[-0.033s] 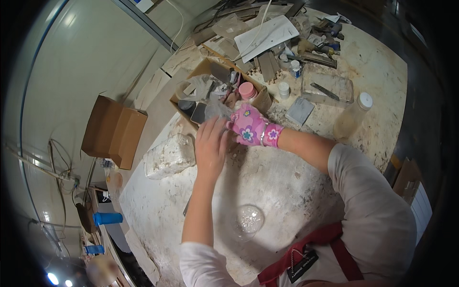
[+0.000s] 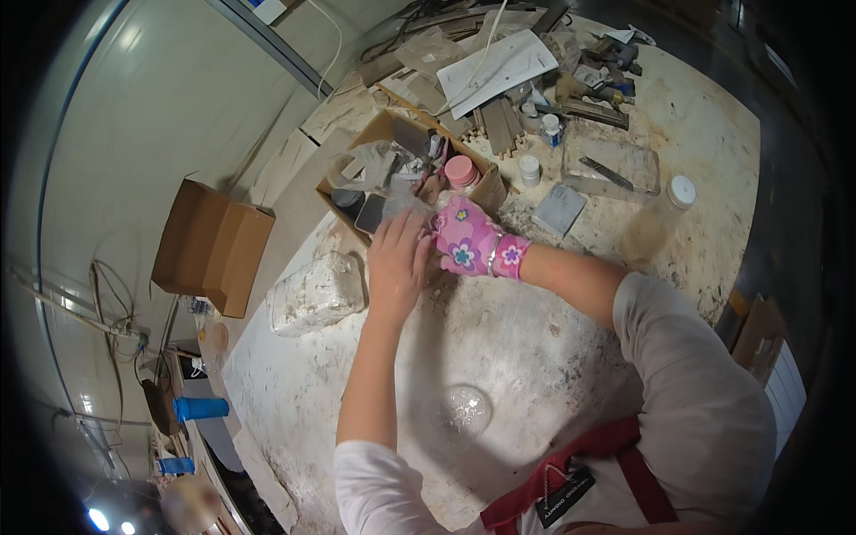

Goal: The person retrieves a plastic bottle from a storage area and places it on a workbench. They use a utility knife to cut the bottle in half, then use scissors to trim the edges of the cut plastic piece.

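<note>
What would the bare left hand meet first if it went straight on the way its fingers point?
Probably the crumpled plastic film in the cardboard box, just beyond the left hand; depth is unclear, so the box's edge might come first.

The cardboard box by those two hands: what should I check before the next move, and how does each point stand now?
1. Box open on top: ok; the cardboard box has things inside.
2. Both hands covered: not ok; the right hand wears a flowered pink glove, the left hand is bare.
3. Grip of the fingers: cannot tell; the hands hide what is between them.
4. Clear round dish away from both hands: ok.
5. Bottle capped: ok, white cap on.
</note>
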Demonstrator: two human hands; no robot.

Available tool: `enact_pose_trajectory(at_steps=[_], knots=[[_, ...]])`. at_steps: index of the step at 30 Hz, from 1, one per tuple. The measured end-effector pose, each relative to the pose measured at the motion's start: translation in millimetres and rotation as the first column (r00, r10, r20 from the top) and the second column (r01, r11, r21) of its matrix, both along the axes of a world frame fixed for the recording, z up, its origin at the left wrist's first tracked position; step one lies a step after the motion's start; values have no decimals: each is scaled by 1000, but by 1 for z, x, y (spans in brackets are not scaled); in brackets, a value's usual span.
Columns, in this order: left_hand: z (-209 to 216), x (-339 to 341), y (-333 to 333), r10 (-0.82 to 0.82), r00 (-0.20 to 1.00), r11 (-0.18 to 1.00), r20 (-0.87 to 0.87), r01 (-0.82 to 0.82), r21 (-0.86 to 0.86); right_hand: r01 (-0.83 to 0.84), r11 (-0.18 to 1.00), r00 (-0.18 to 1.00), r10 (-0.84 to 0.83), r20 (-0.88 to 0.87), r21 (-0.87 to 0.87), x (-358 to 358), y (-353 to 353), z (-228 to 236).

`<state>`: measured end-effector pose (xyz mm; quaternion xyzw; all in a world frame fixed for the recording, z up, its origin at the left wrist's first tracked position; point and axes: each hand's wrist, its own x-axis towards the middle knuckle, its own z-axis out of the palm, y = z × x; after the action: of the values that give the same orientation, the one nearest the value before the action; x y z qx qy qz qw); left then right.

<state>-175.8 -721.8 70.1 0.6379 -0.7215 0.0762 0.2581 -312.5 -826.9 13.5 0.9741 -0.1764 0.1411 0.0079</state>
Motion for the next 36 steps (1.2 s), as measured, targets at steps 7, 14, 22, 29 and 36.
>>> enact_pose_trajectory(at_steps=[7,14,22,29,36], knots=[[-17,-1,-15,87,982,896,-169,-4,444,-120,990,933,86,351,77,-14,1,-15],[-13,-10,29,41,990,882,-132,26,471,-234,972,842,201,501,3,-43,34,-7],[-15,-18,33,-4,984,921,-177,73,382,-334,850,840,71,538,409,-14,-27,-2],[-36,64,-17,373,921,926,114,-377,25,49,995,978,-31,-205,82,81,-46,38],[-33,59,6,330,886,941,-327,-336,40,-3,974,996,24,-90,226,87,-67,30]])
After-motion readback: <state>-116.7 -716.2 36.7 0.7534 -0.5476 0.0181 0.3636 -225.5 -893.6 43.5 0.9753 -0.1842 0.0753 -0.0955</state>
